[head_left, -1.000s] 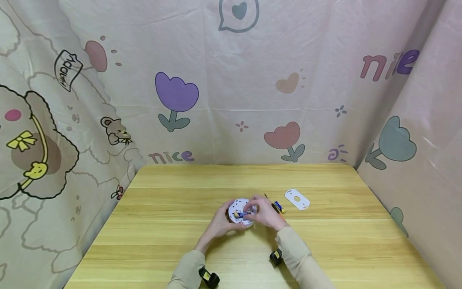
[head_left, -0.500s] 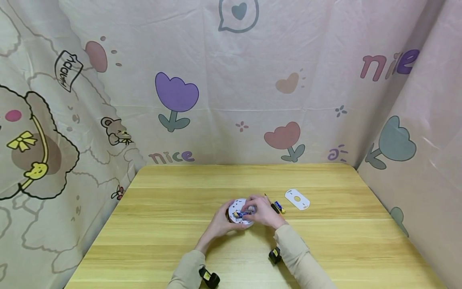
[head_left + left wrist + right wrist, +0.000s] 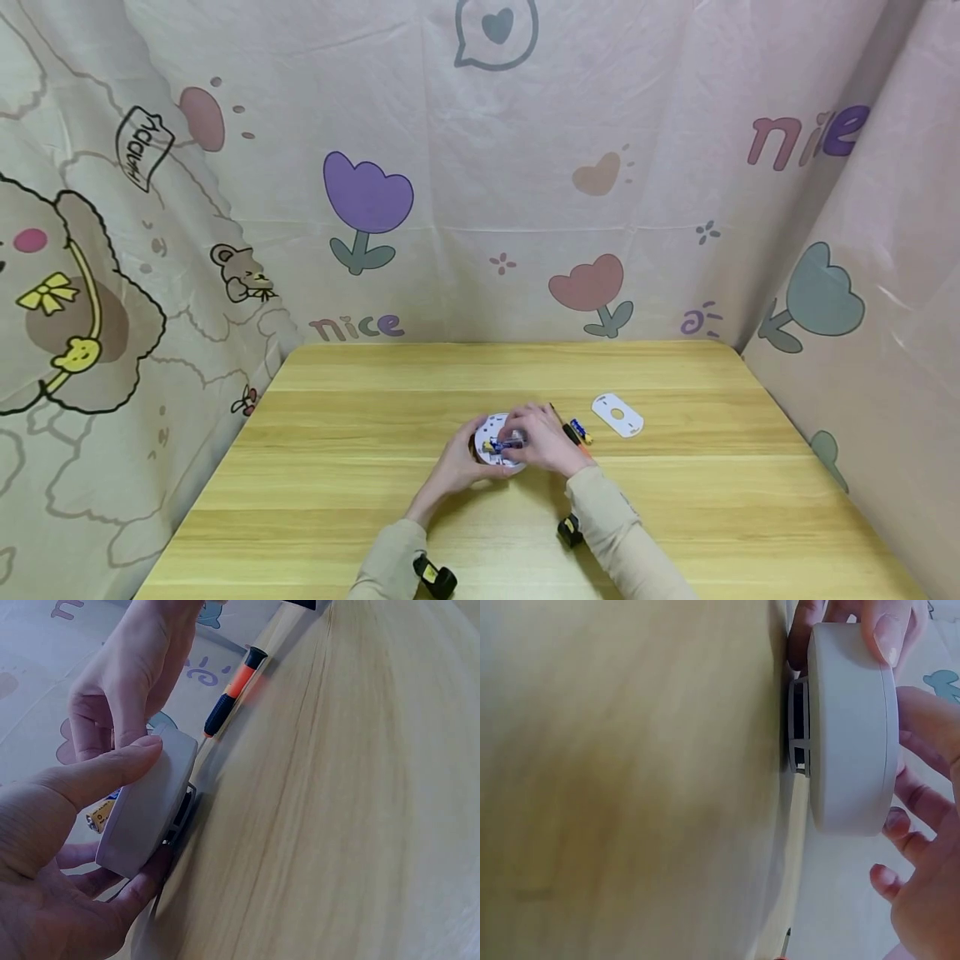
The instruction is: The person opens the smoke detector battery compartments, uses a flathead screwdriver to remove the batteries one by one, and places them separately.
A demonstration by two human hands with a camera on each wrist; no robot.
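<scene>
A round white smoke detector lies on the table, its back with the battery bay facing up. My left hand grips it by the side, thumb on the near rim and fingers around the far side. Its slotted vent faces the tabletop in the right wrist view. A blue and yellow battery sits in the bay; its gold end shows in the left wrist view. With curled fingers and thumb, my right hand pinches at the battery over the bay. The fingertips' contact is partly hidden.
Right of the hands lie another blue and yellow battery and an orange and black screwdriver. Farther right is a flat white mounting plate with a round hole. A printed curtain borders the table's back and sides.
My right hand has shifted slightly left across the smoke detector's back, its fingertips now farther over the battery bay. My left hand and the detector stay in place.
</scene>
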